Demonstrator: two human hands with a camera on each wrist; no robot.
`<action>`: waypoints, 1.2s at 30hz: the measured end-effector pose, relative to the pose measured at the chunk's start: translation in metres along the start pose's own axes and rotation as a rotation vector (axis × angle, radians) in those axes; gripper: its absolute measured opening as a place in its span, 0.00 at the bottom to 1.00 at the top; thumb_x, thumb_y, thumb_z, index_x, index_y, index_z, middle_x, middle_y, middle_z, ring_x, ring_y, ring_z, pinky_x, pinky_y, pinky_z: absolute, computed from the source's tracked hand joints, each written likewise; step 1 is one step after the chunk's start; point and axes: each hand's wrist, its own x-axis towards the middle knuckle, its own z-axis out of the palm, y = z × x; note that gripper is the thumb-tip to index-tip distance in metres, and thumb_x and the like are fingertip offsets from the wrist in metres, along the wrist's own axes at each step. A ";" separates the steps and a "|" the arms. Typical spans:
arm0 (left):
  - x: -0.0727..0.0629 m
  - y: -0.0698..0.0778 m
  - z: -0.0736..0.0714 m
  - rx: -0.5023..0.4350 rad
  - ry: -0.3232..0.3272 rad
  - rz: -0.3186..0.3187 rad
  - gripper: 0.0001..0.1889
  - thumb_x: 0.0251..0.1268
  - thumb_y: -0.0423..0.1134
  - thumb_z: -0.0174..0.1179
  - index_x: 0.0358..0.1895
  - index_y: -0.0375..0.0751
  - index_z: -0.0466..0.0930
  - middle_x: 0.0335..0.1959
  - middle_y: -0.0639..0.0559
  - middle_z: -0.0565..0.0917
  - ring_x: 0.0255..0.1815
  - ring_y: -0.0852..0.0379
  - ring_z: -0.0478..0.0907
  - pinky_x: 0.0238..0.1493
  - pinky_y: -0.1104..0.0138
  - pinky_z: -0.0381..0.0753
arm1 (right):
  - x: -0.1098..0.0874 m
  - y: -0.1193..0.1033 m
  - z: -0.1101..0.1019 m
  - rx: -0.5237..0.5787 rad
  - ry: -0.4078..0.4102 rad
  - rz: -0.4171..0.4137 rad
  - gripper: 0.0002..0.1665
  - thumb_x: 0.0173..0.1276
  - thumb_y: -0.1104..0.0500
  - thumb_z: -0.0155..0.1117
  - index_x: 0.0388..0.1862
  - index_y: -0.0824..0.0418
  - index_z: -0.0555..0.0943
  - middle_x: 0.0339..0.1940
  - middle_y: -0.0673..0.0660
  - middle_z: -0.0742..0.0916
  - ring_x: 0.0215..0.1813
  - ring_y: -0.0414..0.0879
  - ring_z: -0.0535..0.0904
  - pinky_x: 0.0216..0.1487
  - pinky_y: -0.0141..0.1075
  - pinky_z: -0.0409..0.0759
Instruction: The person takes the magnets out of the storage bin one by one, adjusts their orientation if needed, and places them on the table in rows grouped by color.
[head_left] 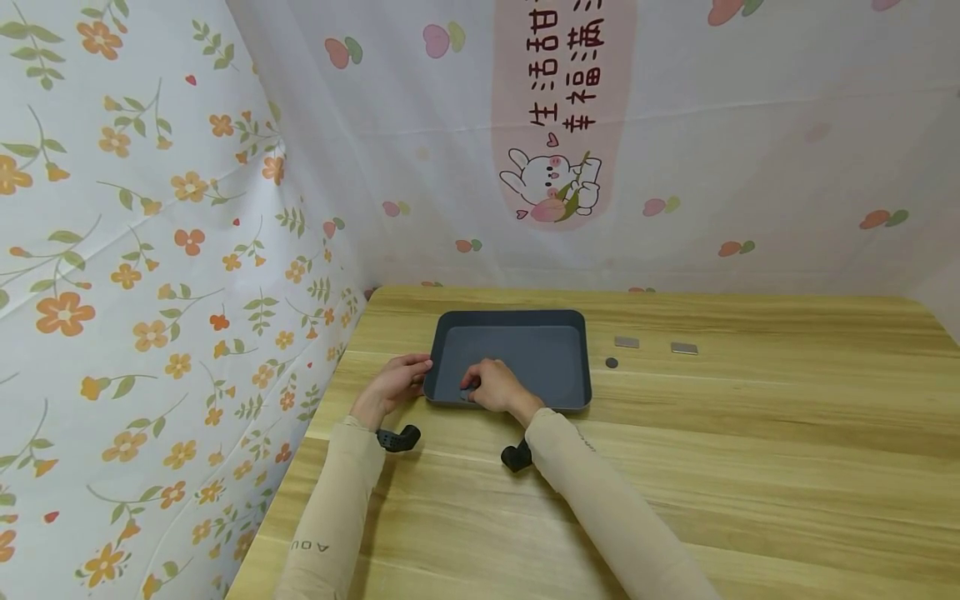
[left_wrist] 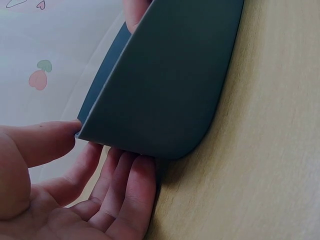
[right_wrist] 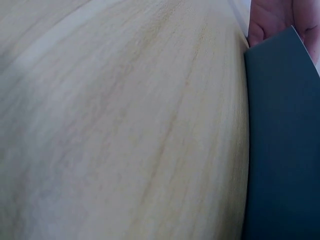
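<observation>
A dark grey rectangular tray (head_left: 517, 400) lies on the wooden table. My left hand (head_left: 397, 385) holds its left end; in the left wrist view the thumb touches the rim and the other fingers (left_wrist: 141, 182) bend against the outer wall. Inside the tray, near the front left corner, my right hand (head_left: 495, 387) pinches a small dark grey piece (head_left: 466, 394), mostly covered by the fingers. Part of the right hand shows over the rim in the left wrist view. The right wrist view shows the tray's outer wall (right_wrist: 282, 140) and part of the left hand (right_wrist: 280, 20).
Right of the tray lie a small dark disc (head_left: 612, 362) and two small flat silver-grey rectangles, one nearer (head_left: 627, 342) and one farther right (head_left: 684, 348). A flowered cloth (head_left: 150, 275) hangs on the left; a printed curtain (head_left: 420, 167) hangs behind the table (head_left: 750, 467).
</observation>
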 end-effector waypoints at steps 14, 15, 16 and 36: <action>0.000 -0.002 -0.002 0.006 0.001 0.002 0.25 0.77 0.38 0.45 0.71 0.28 0.58 0.58 0.40 0.75 0.44 0.62 0.78 0.42 0.71 0.78 | 0.002 0.001 0.003 0.006 0.024 0.013 0.06 0.58 0.63 0.72 0.35 0.57 0.86 0.33 0.52 0.86 0.39 0.45 0.79 0.46 0.39 0.76; 0.000 -0.002 -0.002 0.006 0.002 0.000 0.25 0.77 0.38 0.45 0.71 0.28 0.58 0.58 0.39 0.75 0.44 0.61 0.78 0.42 0.71 0.78 | 0.001 0.001 0.003 0.006 0.024 0.014 0.06 0.58 0.63 0.72 0.35 0.57 0.85 0.33 0.52 0.86 0.39 0.45 0.79 0.46 0.39 0.76; 0.000 -0.002 -0.002 0.006 0.002 -0.001 0.25 0.77 0.38 0.45 0.71 0.28 0.58 0.59 0.39 0.74 0.44 0.61 0.78 0.42 0.70 0.78 | 0.001 0.002 0.004 0.006 0.026 0.012 0.06 0.58 0.63 0.72 0.35 0.57 0.85 0.33 0.52 0.86 0.39 0.45 0.79 0.46 0.39 0.76; -0.001 -0.001 -0.002 0.007 0.001 0.004 0.25 0.77 0.38 0.46 0.71 0.28 0.59 0.59 0.38 0.74 0.44 0.61 0.78 0.42 0.70 0.78 | 0.001 0.002 0.002 0.006 0.045 0.013 0.08 0.54 0.64 0.74 0.26 0.56 0.81 0.27 0.49 0.85 0.34 0.43 0.78 0.44 0.38 0.75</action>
